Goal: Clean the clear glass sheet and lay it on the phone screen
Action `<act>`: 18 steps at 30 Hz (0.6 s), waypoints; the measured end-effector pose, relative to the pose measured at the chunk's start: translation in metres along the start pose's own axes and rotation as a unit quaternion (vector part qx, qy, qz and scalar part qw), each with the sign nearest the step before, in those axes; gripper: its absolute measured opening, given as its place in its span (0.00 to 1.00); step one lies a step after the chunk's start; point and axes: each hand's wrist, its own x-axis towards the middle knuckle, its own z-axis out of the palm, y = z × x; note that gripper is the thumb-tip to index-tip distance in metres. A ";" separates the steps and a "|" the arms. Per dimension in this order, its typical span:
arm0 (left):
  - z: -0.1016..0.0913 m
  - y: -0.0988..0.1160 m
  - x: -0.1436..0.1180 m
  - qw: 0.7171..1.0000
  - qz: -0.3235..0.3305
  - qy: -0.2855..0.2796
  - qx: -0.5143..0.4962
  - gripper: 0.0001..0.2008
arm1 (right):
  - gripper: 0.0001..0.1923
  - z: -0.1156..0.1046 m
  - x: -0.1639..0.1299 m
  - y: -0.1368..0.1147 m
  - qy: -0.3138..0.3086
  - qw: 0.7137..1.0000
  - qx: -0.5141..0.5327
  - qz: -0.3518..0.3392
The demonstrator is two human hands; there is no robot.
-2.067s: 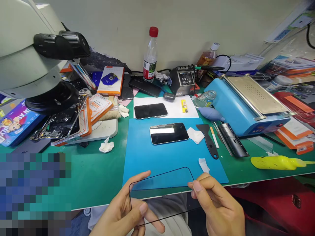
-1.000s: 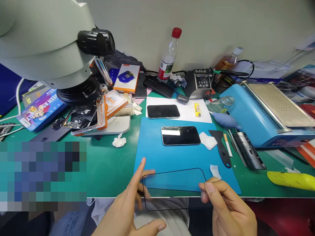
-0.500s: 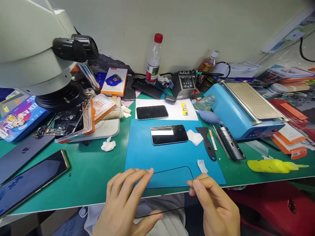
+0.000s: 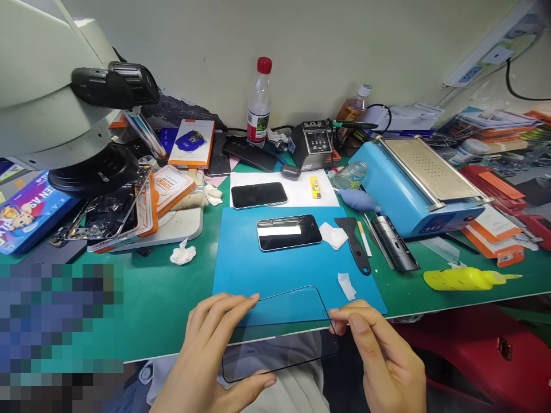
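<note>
The left hand [image 4: 206,355] spreads over the left end of the glass [image 4: 279,332]; its fingers [image 4: 232,307] lie along the far edge and the thumb hooks under the near corner, a loose pinch across the width. The right hand [image 4: 383,361] nips the right end between thumb and forefinger, the other fingers curled. The glass is a thin clear panel with a black border, held level over the near edge of the table [image 4: 172,298], partly above the blue mat [image 4: 241,258] and partly above the lap.

Judgement on handling: contact is best kept to the rim only, since prints on the clear face would show. The panel looks thin and would flex or crack if twisted, so both ends should be kept in one plane and grip kept light.

Count, left to right:
- Microscope [image 4: 51,97]: one.
- Tissue wad [image 4: 182,254] on the green: one.
- Phones lying face up in the middle: two, one on white paper [image 4: 259,194], one on the mat [image 4: 288,232].
- Red-capped bottle [image 4: 259,103]: one.
- White wipes on the mat: two, a larger [image 4: 336,235] and a smaller [image 4: 346,285].
- Black scraper [image 4: 355,244]: one.
- Blue machine [image 4: 413,183]: one.
- Yellow bottle [image 4: 465,279] lying down: one.
</note>
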 end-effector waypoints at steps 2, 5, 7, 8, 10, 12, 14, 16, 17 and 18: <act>-0.001 0.000 0.000 1.000 -0.007 0.001 -0.005 0.38 | 0.12 -0.005 -0.001 0.005 -0.002 1.000 -0.007 -0.020; -0.003 -0.001 0.003 1.000 -0.011 -0.005 -0.014 0.38 | 0.26 -0.016 0.003 0.009 -0.057 0.997 -0.025 -0.050; -0.004 -0.002 0.007 1.000 -0.006 -0.011 -0.016 0.37 | 0.40 -0.024 0.010 0.009 -0.130 0.988 -0.062 -0.064; -0.005 -0.002 0.009 1.000 0.000 -0.014 -0.015 0.37 | 0.46 -0.027 0.015 0.008 -0.167 0.980 -0.088 -0.070; -0.007 -0.002 0.015 1.000 0.014 -0.022 -0.009 0.37 | 0.54 -0.030 0.025 0.006 -0.227 0.961 -0.138 -0.077; -0.008 0.000 0.022 0.999 0.031 -0.034 -0.004 0.38 | 0.55 -0.030 0.035 0.003 -0.263 0.947 -0.165 -0.076; -0.011 0.004 0.030 0.998 0.048 -0.044 0.002 0.38 | 0.52 -0.030 0.042 0.000 -0.282 0.943 -0.164 -0.075; -0.013 0.008 0.037 0.997 0.060 -0.050 0.011 0.38 | 0.48 -0.031 0.046 -0.001 -0.290 0.941 -0.153 -0.080; -0.013 0.011 0.041 0.996 0.064 -0.051 0.017 0.38 | 0.47 -0.032 0.047 -0.001 -0.293 0.941 -0.149 -0.083; -0.014 0.013 0.044 0.996 0.069 -0.052 0.022 0.38 | 0.46 -0.033 0.047 -0.001 -0.293 0.941 -0.149 -0.084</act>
